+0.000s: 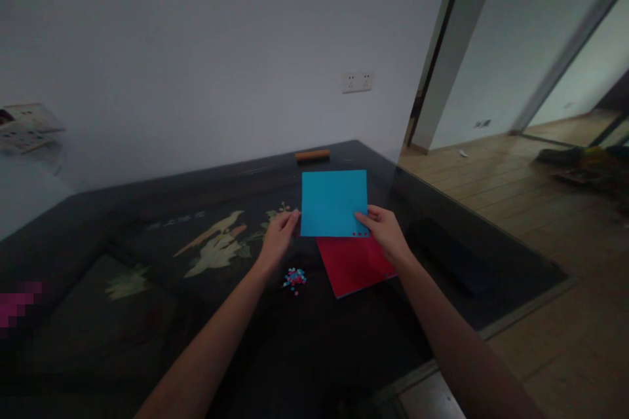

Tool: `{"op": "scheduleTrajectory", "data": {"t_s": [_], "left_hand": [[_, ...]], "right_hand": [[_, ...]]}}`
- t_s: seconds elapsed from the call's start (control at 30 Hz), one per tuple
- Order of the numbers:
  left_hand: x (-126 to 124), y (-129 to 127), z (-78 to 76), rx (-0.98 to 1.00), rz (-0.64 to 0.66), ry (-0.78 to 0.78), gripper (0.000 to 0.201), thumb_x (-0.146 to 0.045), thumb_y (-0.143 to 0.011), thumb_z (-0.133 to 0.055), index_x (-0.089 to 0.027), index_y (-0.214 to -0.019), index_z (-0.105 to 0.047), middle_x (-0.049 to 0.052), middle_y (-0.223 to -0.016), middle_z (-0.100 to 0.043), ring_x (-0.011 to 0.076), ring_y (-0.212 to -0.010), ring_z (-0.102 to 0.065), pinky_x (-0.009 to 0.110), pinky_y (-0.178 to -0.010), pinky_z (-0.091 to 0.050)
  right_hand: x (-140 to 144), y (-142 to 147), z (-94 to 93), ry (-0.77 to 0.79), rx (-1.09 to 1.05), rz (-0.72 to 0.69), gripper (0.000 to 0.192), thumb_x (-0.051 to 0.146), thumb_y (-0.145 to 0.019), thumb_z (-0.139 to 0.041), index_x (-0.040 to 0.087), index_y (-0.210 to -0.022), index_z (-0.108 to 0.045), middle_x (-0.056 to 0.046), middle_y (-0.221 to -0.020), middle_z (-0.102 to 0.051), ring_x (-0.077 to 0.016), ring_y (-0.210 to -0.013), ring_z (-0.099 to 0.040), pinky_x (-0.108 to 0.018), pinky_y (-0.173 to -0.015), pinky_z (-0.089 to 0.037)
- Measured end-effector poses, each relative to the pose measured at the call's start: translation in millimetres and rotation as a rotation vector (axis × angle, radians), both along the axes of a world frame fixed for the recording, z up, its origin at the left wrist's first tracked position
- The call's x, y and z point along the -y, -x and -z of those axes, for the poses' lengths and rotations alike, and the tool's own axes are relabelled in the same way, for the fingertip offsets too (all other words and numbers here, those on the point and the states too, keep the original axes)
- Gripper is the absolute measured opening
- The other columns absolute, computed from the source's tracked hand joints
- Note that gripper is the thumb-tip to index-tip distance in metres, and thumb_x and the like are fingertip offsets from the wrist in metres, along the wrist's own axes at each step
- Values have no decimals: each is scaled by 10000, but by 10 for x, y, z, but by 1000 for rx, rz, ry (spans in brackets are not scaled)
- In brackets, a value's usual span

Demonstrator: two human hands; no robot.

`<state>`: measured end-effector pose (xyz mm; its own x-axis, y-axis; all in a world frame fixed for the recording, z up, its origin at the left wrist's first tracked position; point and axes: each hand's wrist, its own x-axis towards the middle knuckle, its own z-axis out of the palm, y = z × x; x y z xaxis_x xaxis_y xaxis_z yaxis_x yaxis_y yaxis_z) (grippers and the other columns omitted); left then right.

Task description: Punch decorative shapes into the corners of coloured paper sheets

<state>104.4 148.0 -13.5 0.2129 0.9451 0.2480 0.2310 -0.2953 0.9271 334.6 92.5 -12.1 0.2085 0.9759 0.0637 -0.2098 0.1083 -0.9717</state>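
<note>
A blue sheet of paper (334, 203) is held up over the table between my two hands. My right hand (388, 229) pinches its lower right side, thumb on the front face. At the sheet's left edge, the fingers of my left hand (279, 239) are closed on the paper. Three small red dots, which look like punched holes, line the blue sheet's bottom right corner. Below it, red paper (354, 268) lies on the table, partly hidden by the blue sheet and my right hand. A small pile of blue, pink and red paper dots (295, 278) sits left of the red paper.
The dark glossy table (275, 353) has a pale bird-and-flower picture (216, 252) on its surface. Near its back edge lies a brown cylinder (312, 155). Behind stands a white wall with sockets (357, 82). Wooden floor (550, 203) extends to the right.
</note>
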Motion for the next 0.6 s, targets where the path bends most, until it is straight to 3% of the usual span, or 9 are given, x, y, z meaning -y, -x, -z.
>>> {"op": "scheduleTrajectory", "data": {"t_s": [0.17, 0.27, 0.6], "left_hand": [[117, 85, 39, 110, -41, 78, 382, -429, -714, -634, -125, -940, -677, 87, -874, -712, 203, -767, -650, 299, -665, -509], [97, 146, 61, 134, -54, 101, 298, -344, -641, -696, -127, -844, -688, 77, -798, -714, 210, -756, -657, 330, -708, -513], [73, 212, 46, 152, -58, 143, 217, -288, -650, -678, -138, -806, -671, 42, -735, -700, 186, -717, -658, 304, -664, -519]], "right_hand": [[0, 67, 31, 48, 49, -63, 274, 355, -613, -755, 191, -824, -697, -49, -773, -731, -184, -618, -657, -343, -648, -543], [3, 71, 35, 62, 72, -69, 275, 329, -608, -761, 195, -839, -694, -51, -797, -731, -183, -641, -663, -341, -668, -540], [-18, -85, 35, 1, 177, 166, 249, 386, -651, -722, 158, -739, -677, -29, -596, -663, -129, -535, -596, -265, -572, -475]]}}
